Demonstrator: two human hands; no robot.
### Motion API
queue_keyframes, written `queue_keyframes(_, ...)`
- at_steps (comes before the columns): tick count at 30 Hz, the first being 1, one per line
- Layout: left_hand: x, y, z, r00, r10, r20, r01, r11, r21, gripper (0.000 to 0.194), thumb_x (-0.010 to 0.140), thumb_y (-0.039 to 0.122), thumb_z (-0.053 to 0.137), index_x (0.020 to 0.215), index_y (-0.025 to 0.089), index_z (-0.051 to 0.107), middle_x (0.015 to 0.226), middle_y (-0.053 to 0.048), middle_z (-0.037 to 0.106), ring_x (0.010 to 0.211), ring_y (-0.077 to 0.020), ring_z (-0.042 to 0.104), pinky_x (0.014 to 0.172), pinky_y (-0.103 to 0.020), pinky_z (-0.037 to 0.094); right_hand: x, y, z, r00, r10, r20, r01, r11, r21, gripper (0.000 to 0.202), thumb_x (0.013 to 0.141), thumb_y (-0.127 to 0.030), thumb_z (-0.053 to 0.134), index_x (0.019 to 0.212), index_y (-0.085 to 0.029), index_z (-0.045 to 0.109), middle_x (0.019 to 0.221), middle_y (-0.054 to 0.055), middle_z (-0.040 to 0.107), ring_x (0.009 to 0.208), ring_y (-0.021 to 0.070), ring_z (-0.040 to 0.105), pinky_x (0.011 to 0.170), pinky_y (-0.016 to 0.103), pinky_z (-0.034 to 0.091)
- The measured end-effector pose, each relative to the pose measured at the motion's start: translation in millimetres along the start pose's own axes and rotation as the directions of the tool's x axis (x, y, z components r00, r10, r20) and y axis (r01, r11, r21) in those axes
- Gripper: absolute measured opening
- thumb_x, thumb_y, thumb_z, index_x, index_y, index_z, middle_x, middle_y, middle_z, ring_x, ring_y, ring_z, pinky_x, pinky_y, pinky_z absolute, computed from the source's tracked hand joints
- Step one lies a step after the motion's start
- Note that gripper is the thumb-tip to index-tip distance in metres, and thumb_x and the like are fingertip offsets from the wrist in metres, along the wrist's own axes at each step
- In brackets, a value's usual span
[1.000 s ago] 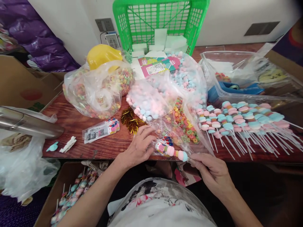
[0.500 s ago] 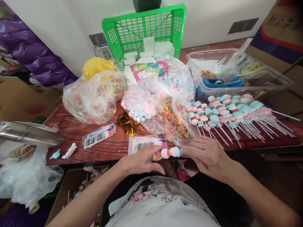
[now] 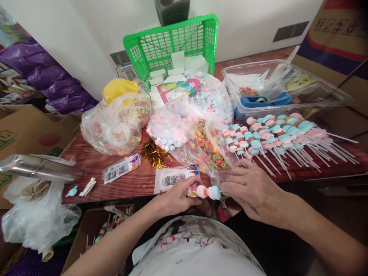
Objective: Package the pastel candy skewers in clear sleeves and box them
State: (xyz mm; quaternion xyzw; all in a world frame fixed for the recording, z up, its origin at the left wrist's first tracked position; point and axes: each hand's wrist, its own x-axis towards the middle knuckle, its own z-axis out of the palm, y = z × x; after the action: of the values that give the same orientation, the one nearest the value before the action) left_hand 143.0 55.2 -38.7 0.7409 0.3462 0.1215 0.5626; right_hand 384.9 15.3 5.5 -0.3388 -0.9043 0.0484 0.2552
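A candy skewer (image 3: 214,193) with pink and blue pieces lies crosswise between my hands at the table's front edge. Its left part is inside or against a small printed clear bag (image 3: 193,190). My left hand (image 3: 179,196) is closed around that bag, thumb below and fingers above. At the skewer's blue end, my right hand (image 3: 247,188) is closed in a pinch; its fingers hide what part they grip. Many similar candy skewers (image 3: 276,132) with white sticks lie to the right. Flat printed bags (image 3: 172,178) rest just behind my left hand.
Behind are bags of pink and blue candies (image 3: 172,132), ring candies (image 3: 208,147), and a green basket (image 3: 172,28). A clear bin (image 3: 287,82) with a blue tape dispenser (image 3: 266,100) stands back right. A steel flask (image 3: 43,168) lies left, gold tinsel (image 3: 155,153) nearer the middle.
My view has shifted slightly. Both hands keep their grip, and the skewer has moved little, its blue end still at my right fingertips.
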Motion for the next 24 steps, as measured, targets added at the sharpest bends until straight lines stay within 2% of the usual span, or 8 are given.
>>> queue_keyframes(3, 3, 7, 3.3, 0.998, 0.043, 0.043, -0.05, 0.987, 0.151, 0.026, 0.079, 0.021, 0.064, 0.104, 0.018, 0.057, 0.088, -0.002, 0.066, 0.079, -0.0167, 0.059, 0.074, -0.028, 0.045, -1, -4, -1, 0.999, 0.017, -0.036, -0.018, 0.999, -0.043, 0.024, 0.081, -0.004, 0.042, 0.079, -0.017, 0.062, 0.067, 0.001, 0.059, 0.066, 0.0155, 0.046, 0.079, 0.037, 0.032)
queue_keyframes(6, 3, 12, 6.9, 0.988, 0.061, 0.144, -0.081, 0.987, 0.137, 0.035, 0.08, 0.021, 0.064, 0.113, 0.018, 0.054, 0.093, -0.004, 0.068, 0.085, -0.0186, 0.062, 0.08, -0.03, 0.046, -1, -2, 1, 0.998, 0.016, -0.068, -0.027, 0.987, -0.156, 0.021, 0.082, -0.005, 0.044, 0.071, -0.018, 0.057, 0.063, 0.0, 0.056, 0.062, 0.0151, 0.044, 0.078, 0.038, 0.031)
queue_keyframes(12, 1, 14, -0.1, 0.99, 0.043, 0.134, -0.056, 0.994, 0.095, 0.052, 0.079, 0.019, 0.065, 0.127, 0.019, 0.046, 0.099, -0.005, 0.07, 0.09, -0.0192, 0.064, 0.084, -0.031, 0.046, -8, -4, 15, 0.99, 0.016, 0.142, 0.022, 0.964, -0.264, 0.019, 0.083, -0.004, 0.045, 0.081, -0.018, 0.057, 0.067, 0.001, 0.057, 0.066, 0.0173, 0.046, 0.084, 0.042, 0.031)
queue_keyframes(14, -1, 14, -4.0, 0.993, 0.032, 0.117, -0.049, 0.989, 0.138, 0.056, 0.078, 0.02, 0.066, 0.13, 0.02, 0.045, 0.106, -0.006, 0.069, 0.094, -0.021, 0.063, 0.085, -0.032, 0.046, -10, -6, 17, 0.985, 0.014, 0.17, 0.036, 0.957, -0.287, 0.019, 0.084, -0.004, 0.043, 0.082, -0.018, 0.056, 0.067, 0.001, 0.056, 0.065, 0.0175, 0.045, 0.083, 0.044, 0.031)
queue_keyframes(16, -4, 13, -5.8, 0.989, 0.028, 0.148, -0.051, 0.987, 0.15, 0.063, 0.077, 0.019, 0.066, 0.136, 0.021, 0.041, 0.111, -0.008, 0.067, 0.099, -0.0225, 0.061, 0.088, -0.033, 0.045, -11, -7, 18, 0.986, 0.0, 0.167, 0.053, 0.947, -0.318, 0.018, 0.086, -0.005, 0.044, 0.083, -0.018, 0.055, 0.068, 0.001, 0.056, 0.066, 0.0181, 0.045, 0.081, 0.044, 0.031)
queue_keyframes(20, -5, 8, -3.1, 0.951, 0.054, 0.306, -0.047, 0.998, -0.029, 0.087, 0.076, 0.018, 0.068, 0.148, 0.022, 0.021, 0.113, -0.008, 0.065, 0.1, -0.0224, 0.06, 0.088, -0.034, 0.045, -7, -3, 19, 0.987, -0.073, 0.146, 0.122, 0.924, -0.362, 0.015, 0.089, -0.009, 0.046, 0.09, -0.019, 0.056, 0.071, 0.0, 0.056, 0.068, 0.0187, 0.045, 0.076, 0.042, 0.03)
queue_keyframes(22, -4, 5, -0.8, 0.941, 0.036, 0.337, 0.008, 0.992, -0.127, 0.097, 0.075, 0.022, 0.072, 0.151, 0.022, 0.012, 0.107, -0.007, 0.065, 0.097, -0.0218, 0.06, 0.085, -0.034, 0.046, -6, -2, 21, 0.987, -0.106, 0.123, 0.143, 0.927, -0.347, 0.015, 0.09, -0.011, 0.045, 0.091, -0.019, 0.057, 0.072, 0.0, 0.057, 0.069, 0.0187, 0.046, 0.075, 0.041, 0.03)
queue_keyframes(24, -2, 1, 1.1, 0.94, 0.017, 0.341, 0.05, 0.981, -0.185, 0.103, 0.071, 0.025, 0.076, 0.151, 0.022, 0.012, 0.108, -0.007, 0.063, 0.099, -0.0223, 0.059, 0.087, -0.035, 0.045, -6, -2, 25, 0.986, -0.117, 0.114, 0.147, 0.944, -0.296, 0.015, 0.091, -0.012, 0.044, 0.089, -0.018, 0.057, 0.073, 0.001, 0.058, 0.07, 0.0187, 0.047, 0.076, 0.04, 0.031)
